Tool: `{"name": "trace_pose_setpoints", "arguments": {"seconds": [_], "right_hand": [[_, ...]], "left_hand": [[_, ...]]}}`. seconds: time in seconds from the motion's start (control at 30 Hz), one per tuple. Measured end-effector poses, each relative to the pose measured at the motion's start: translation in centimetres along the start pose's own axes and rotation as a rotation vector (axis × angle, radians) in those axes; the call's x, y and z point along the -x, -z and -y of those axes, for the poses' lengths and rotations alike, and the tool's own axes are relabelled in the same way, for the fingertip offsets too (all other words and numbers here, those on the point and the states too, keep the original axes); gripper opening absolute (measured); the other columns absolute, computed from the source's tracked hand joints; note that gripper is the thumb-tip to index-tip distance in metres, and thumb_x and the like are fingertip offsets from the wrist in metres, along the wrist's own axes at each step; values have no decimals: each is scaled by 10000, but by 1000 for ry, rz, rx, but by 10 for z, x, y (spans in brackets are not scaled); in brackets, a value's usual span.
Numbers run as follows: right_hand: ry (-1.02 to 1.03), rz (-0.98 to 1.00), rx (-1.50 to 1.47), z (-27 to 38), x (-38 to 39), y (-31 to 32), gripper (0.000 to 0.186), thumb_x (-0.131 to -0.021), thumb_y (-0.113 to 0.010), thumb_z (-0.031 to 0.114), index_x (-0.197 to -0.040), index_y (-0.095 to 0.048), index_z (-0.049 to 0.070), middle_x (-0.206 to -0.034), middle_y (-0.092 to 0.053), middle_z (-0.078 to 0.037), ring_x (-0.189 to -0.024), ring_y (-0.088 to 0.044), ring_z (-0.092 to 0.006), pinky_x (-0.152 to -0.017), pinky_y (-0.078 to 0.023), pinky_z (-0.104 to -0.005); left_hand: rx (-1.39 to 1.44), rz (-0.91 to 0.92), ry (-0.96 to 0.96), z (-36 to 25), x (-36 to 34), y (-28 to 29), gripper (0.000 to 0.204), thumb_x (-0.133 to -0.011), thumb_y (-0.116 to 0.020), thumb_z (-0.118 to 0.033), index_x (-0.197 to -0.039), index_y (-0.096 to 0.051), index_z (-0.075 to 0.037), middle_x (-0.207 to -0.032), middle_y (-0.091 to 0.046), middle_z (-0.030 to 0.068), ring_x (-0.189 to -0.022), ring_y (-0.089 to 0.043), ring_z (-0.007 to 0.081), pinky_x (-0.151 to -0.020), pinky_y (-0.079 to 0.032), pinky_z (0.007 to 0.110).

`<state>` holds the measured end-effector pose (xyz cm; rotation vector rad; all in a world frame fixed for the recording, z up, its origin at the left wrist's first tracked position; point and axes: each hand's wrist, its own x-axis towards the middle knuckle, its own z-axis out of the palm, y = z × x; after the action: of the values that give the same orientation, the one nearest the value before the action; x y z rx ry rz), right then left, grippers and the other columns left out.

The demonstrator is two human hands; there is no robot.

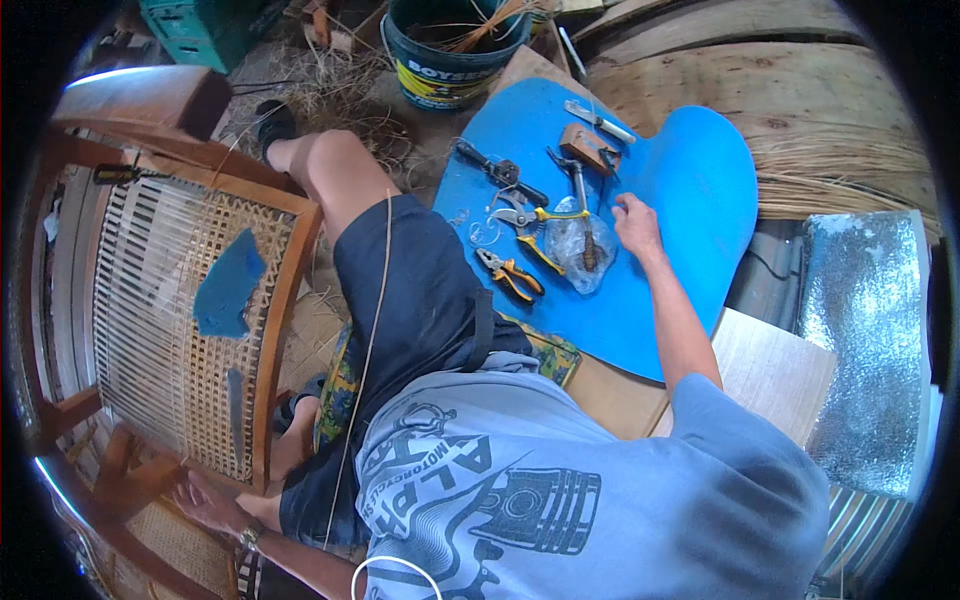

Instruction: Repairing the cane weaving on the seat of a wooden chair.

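My left hand (212,508) is low at the left, fingers stretched out beside the lower edge of a wooden chair frame (285,300). Cane weaving (225,380) partly fills the frame, alongside pale parallel strands (140,290). Two blue pieces (232,285) lie against the weave, and a screwdriver-like handle (115,175) sticks out at the far corner. Over a blue mat (690,250), my right hand (637,225) has its fingers curled; what they hold, if anything, is hidden. Nearest to it are a hammer (580,185), a wooden block-like tool (590,150) and a clear plastic bag (565,240).
Yellow-handled pruning shears (525,220), pliers (512,277), a hand-drill-like tool (505,172) and a knife (598,120) lie on the mat. A long cane strand (375,310) crosses my thigh. Beyond stands a dark bucket (450,60); silvery insulation (865,340) is at the right.
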<state>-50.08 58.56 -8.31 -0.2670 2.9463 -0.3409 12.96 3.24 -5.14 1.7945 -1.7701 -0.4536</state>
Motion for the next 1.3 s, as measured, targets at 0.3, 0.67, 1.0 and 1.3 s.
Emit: {"name": "trace_pose_setpoints", "arguments": {"seconds": [0.3, 0.67, 1.0, 1.3], "right_hand": [[100, -154, 157, 13, 84, -2, 333, -898, -678, 232, -1158, -652, 25, -1100, -665, -218, -1044, -656, -408, -886, -536, -487], [-297, 165, 177, 14, 57, -54, 293, -913, -658, 279, -1064, -607, 33, -1089, -687, -226, -1023, -654, -437, -926, -506, -524], [-78, 16, -2, -6, 10, -26, 211, -938, -593, 160, -1054, -638, -11, -1005, -698, -178, -946, -681, -324, -844, -532, -432], [-236, 380, -39, 15, -62, -65, 399, -790, -793, 377, -959, -742, 20, -995, -738, -190, -941, -710, -316, -828, -545, -417]], "left_hand": [[-87, 33, 39, 14, 15, -8, 776, -917, -723, -448, -1439, -417, 39, -1335, -540, 240, -1203, -573, 327, -968, -526, 426], [43, 12, 73, 22, 19, -15, 749, -927, -733, -371, -1455, -398, 41, -1312, -561, 236, -1180, -589, 309, -930, -534, 391], [79, 69, 182, 21, 22, -18, 709, -941, -715, -353, -1462, -404, 14, -1268, -586, 242, -1096, -634, 293, -847, -565, 368], [65, 96, 217, 20, 25, -12, 687, -958, -691, -349, -1474, -398, -3, -1297, -572, 264, -1136, -626, 306, -901, -552, 381]]}}
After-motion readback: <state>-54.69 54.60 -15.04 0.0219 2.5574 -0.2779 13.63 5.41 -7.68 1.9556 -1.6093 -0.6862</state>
